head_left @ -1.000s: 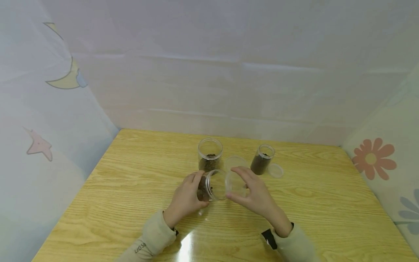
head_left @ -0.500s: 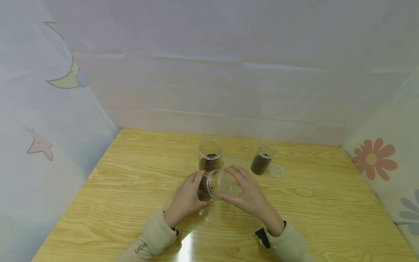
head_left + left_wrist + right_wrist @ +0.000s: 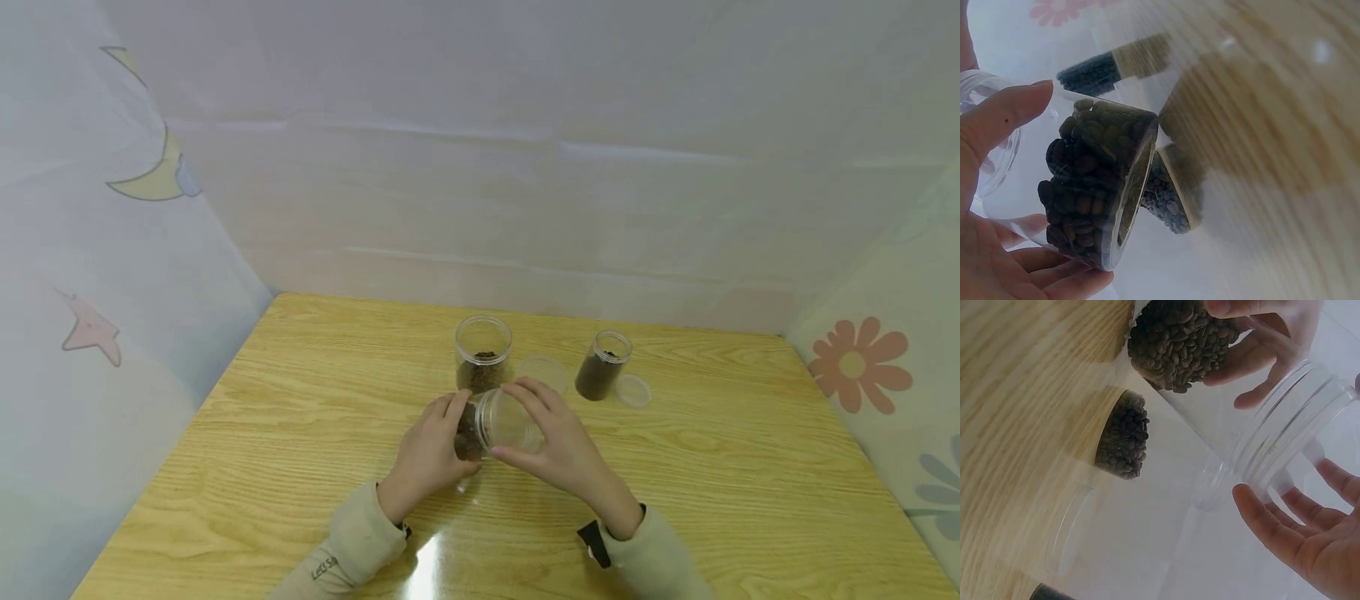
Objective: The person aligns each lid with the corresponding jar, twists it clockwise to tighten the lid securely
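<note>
My left hand [image 3: 427, 446] grips a clear jar [image 3: 468, 429] around its side, tilted toward the right. Dark beans that look like coffee beans [image 3: 1088, 181] lie in its lower part in the left wrist view. At the jar's mouth, my right hand [image 3: 558, 442] holds a clear lid [image 3: 516, 423] by its rim, thumb on one side and fingers on the other. The right wrist view shows the right fingers [image 3: 1266, 525] curved around the lid's edge, by the threaded neck [image 3: 1272, 422]. I cannot tell whether the lid is seated.
Behind the hands stands a wide uncovered jar [image 3: 482, 367] of dark beans, with a clear lid [image 3: 543, 372] lying beside it. Farther right is a slimmer uncovered jar [image 3: 597, 375], also with dark contents, and its small lid [image 3: 634, 391]. All rest on a wooden table [image 3: 300, 400].
My right hand has moved left with the lid, from a gap away up to the mouth of the tilted jar. The left hand and jar have stayed nearly still.
</note>
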`<state>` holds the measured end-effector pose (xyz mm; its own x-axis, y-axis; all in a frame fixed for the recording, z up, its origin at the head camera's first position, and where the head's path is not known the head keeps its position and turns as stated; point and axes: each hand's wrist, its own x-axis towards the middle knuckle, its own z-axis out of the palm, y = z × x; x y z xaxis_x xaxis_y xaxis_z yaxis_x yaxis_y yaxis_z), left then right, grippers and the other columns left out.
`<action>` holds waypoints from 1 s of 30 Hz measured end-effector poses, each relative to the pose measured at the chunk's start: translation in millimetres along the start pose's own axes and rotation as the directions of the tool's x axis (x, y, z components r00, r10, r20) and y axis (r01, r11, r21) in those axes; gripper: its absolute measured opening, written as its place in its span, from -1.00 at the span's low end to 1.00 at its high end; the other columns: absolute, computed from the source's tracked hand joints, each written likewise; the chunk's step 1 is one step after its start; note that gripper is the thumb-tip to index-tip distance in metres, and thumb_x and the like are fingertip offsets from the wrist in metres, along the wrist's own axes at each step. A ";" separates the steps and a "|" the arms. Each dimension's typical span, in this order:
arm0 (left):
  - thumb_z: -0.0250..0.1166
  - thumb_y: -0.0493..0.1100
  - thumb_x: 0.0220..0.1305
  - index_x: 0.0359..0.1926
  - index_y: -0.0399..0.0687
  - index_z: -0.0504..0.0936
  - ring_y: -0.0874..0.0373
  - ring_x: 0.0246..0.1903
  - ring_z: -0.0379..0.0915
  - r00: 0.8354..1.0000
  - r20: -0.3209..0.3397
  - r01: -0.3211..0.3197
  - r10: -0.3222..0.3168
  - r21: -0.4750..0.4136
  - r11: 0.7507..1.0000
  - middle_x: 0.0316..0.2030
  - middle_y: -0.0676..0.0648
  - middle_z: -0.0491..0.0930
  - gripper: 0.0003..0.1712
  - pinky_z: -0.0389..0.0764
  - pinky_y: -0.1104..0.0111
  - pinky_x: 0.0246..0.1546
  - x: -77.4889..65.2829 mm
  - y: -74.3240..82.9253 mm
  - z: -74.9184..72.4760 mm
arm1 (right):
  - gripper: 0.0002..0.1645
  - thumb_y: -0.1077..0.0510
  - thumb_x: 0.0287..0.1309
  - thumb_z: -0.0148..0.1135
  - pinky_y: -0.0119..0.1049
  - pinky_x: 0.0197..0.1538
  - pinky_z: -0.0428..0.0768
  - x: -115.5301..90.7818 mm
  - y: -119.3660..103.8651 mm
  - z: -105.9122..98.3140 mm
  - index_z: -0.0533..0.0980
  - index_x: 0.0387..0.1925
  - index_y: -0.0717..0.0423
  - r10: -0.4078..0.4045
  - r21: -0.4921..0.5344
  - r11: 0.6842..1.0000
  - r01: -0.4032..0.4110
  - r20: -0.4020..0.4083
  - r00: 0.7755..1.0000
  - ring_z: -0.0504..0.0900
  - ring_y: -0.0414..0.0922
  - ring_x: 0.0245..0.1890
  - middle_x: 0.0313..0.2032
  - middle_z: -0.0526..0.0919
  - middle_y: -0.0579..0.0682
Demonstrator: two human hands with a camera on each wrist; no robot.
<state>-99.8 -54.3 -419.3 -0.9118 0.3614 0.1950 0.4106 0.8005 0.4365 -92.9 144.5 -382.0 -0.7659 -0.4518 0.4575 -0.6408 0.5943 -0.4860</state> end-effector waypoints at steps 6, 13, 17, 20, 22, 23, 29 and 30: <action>0.58 0.00 -0.37 0.26 -0.15 0.20 -0.12 0.06 0.33 1.000 0.002 -0.002 0.002 0.014 1.000 0.09 -0.24 0.36 0.13 0.54 0.06 -0.19 -0.4 1.1 -0.5 | -0.12 -0.16 -0.15 0.39 0.10 0.02 0.42 1.2 -2.1 1.5 0.32 0.19 0.13 0.003 -0.042 0.999 -0.002 0.011 1.000 0.34 0.13 0.13 0.15 0.34 0.18; 0.58 0.01 -0.37 0.25 -0.14 0.21 -0.11 0.05 0.34 1.000 -0.006 -0.014 0.014 0.022 1.000 0.08 -0.24 0.37 0.12 0.54 0.09 -0.18 -0.7 1.1 -0.3 | -0.13 -0.19 -0.12 0.36 0.10 0.00 0.43 1.4 -0.2 5.0 0.32 0.18 0.14 -0.017 -0.053 0.998 0.018 0.006 1.000 0.36 0.15 0.11 0.13 0.35 0.24; 0.58 0.00 -0.37 0.26 -0.15 0.21 -0.12 0.04 0.34 1.000 -0.008 -0.013 0.013 0.022 1.000 0.08 -0.24 0.37 0.12 0.54 0.08 -0.17 -0.6 1.0 -0.1 | -0.12 -0.21 -0.12 0.35 0.10 0.00 0.43 1.8 -0.3 5.6 0.32 0.19 0.13 -0.021 -0.068 0.997 0.021 0.008 1.000 0.36 0.16 0.11 0.13 0.35 0.24; 0.58 0.00 -0.37 0.26 -0.15 0.20 -0.11 0.04 0.35 1.000 -0.011 -0.012 0.012 0.030 0.999 0.08 -0.24 0.37 0.13 0.54 0.08 -0.17 -0.8 1.0 0.3 | -0.11 -0.20 -0.14 0.36 0.10 0.00 0.43 2.1 -0.9 5.5 0.31 0.19 0.14 -0.023 -0.080 0.996 0.024 0.011 1.000 0.36 0.16 0.11 0.13 0.36 0.25; 0.58 0.00 -0.37 0.26 -0.15 0.20 -0.11 0.04 0.35 1.000 -0.012 -0.009 0.010 0.034 0.999 0.07 -0.24 0.37 0.13 0.54 0.08 -0.18 -0.8 1.1 0.3 | -0.10 -0.18 -0.16 0.39 0.09 0.01 0.43 2.3 -1.6 5.2 0.31 0.19 0.15 -0.024 -0.083 0.996 0.025 0.013 1.000 0.36 0.17 0.11 0.12 0.36 0.26; 0.58 0.00 -0.37 0.26 -0.15 0.20 -0.11 0.04 0.35 1.000 -0.012 -0.008 0.008 0.035 0.999 0.07 -0.24 0.37 0.12 0.54 0.08 -0.18 -0.9 1.4 0.1 | -0.09 -0.18 -0.17 0.39 0.09 0.01 0.43 2.3 -2.0 5.0 0.31 0.19 0.15 -0.024 -0.084 0.996 0.025 0.014 1.000 0.35 0.17 0.12 0.13 0.36 0.26; 0.58 0.00 -0.35 0.26 -0.16 0.20 -0.13 0.05 0.33 1.000 0.001 -0.003 0.003 0.040 0.999 0.08 -0.25 0.36 0.12 0.55 0.07 -0.20 -1.1 3.7 -1.4 | -0.11 -0.22 -0.12 0.35 0.09 0.02 0.43 0.8 -2.0 4.8 0.31 0.19 0.15 -0.016 -0.092 0.996 0.018 0.019 1.000 0.35 0.16 0.12 0.14 0.35 0.23; 0.58 0.00 -0.35 0.26 -0.16 0.21 -0.13 0.05 0.33 1.000 0.003 -0.003 0.003 0.042 0.999 0.08 -0.25 0.36 0.12 0.55 0.08 -0.20 -1.0 4.1 -1.6 | -0.11 -0.22 -0.12 0.34 0.08 0.02 0.43 0.4 -2.0 4.9 0.31 0.18 0.16 -0.014 -0.090 0.996 0.016 0.019 1.000 0.36 0.16 0.12 0.14 0.35 0.23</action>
<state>-97.2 -52.2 -416.4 -0.9106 0.3650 0.1938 0.4131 0.8190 0.3983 -92.2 139.8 -384.5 -0.7574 -0.4729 0.4502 -0.6458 0.6446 -0.4093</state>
